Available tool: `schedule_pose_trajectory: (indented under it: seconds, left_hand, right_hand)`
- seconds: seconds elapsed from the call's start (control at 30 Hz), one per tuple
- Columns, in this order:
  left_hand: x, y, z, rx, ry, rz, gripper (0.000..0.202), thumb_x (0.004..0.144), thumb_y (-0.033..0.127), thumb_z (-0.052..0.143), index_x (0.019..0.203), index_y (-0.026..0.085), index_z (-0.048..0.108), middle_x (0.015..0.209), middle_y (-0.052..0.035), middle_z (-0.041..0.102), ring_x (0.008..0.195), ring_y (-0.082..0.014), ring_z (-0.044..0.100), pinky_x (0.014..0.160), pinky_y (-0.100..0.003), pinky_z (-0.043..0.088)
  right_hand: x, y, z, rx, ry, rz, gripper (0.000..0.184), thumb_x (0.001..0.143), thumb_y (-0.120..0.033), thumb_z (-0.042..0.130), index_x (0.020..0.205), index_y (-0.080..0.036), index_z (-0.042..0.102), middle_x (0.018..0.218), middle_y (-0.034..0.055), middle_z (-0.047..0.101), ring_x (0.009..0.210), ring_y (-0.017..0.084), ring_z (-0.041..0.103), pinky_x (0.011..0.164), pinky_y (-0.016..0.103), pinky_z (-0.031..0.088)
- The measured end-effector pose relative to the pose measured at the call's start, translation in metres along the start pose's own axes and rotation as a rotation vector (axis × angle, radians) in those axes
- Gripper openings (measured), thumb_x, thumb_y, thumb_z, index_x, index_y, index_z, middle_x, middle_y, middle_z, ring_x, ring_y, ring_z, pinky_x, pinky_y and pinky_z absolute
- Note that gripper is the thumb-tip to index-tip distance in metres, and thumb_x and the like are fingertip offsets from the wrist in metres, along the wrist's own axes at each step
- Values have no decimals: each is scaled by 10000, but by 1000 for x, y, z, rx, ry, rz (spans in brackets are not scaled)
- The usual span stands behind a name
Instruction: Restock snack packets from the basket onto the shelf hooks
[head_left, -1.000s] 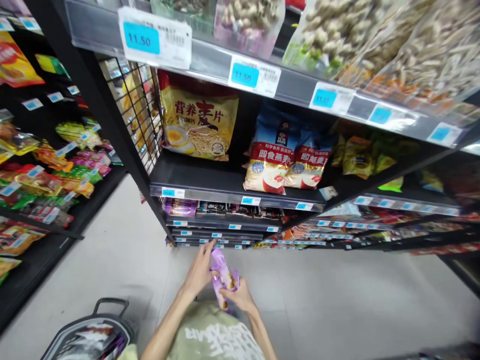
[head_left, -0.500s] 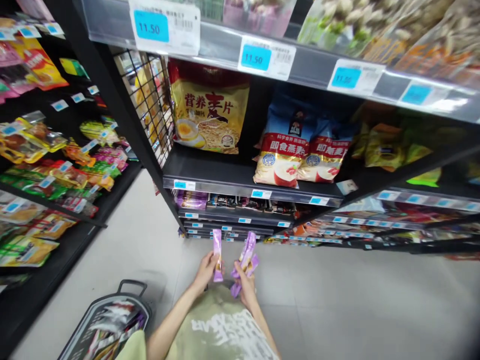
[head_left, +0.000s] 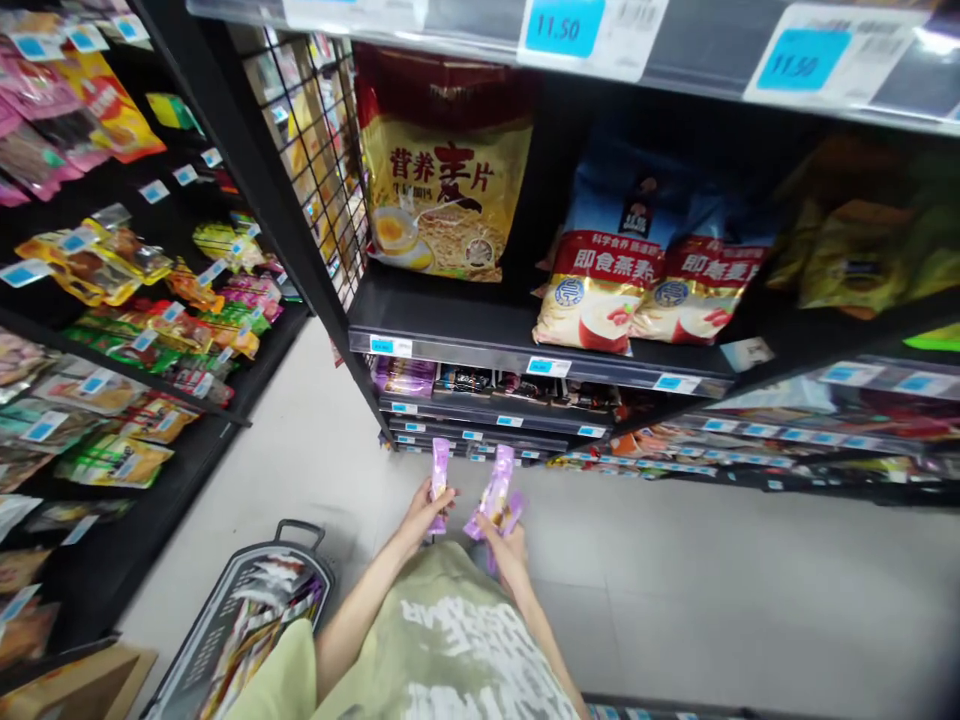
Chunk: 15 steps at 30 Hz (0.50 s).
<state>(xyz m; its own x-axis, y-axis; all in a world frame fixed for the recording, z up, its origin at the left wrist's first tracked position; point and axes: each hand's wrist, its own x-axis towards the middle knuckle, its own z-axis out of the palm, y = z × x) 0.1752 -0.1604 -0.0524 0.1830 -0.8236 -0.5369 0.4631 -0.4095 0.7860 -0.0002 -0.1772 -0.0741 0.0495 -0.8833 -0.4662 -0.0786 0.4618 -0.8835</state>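
My left hand (head_left: 422, 512) pinches one narrow purple snack packet (head_left: 439, 470) and holds it upright in front of my body. My right hand (head_left: 508, 545) grips a small bunch of the same purple packets (head_left: 496, 495), fanned out and tilted. Both hands hover low above the pale floor, close together but apart, in front of the lower shelves. On the nearest low shelf lies a row of similar purple packs (head_left: 405, 377).
A black shelving unit (head_left: 480, 335) with a yellow oat bag (head_left: 442, 200) and red-and-blue oat bags (head_left: 622, 290) stands ahead. Another rack of snack bags (head_left: 112, 330) runs along the left. A shopping basket (head_left: 247, 620) full of goods sits at lower left.
A second ago both hands held the packets bunched together; my left hand pulled one packet away and now holds it apart. The view has tilted down slightly.
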Motion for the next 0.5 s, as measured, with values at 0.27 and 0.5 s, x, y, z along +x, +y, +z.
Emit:
schedule_pose_trajectory:
  seconds: [0.27, 0.5]
  left_hand:
    - [6, -5, 5, -13, 38, -2, 499, 644, 473, 819, 955, 172, 570, 797, 12, 643, 619, -114, 612, 569, -225, 468]
    - [13, -9, -13, 19, 189, 74, 475, 702, 553, 744, 941, 197, 539, 623, 94, 466, 444, -51, 444, 423, -177, 327]
  right_hand:
    - [4, 0, 22, 36, -63, 19, 445, 690, -577, 738, 831, -164, 648, 630, 11, 661, 427, 92, 449, 428, 238, 367]
    - [22, 9, -15, 366, 266, 81, 487, 764, -624, 590, 991, -194, 598, 629, -58, 598, 353, 60, 336, 408, 241, 340]
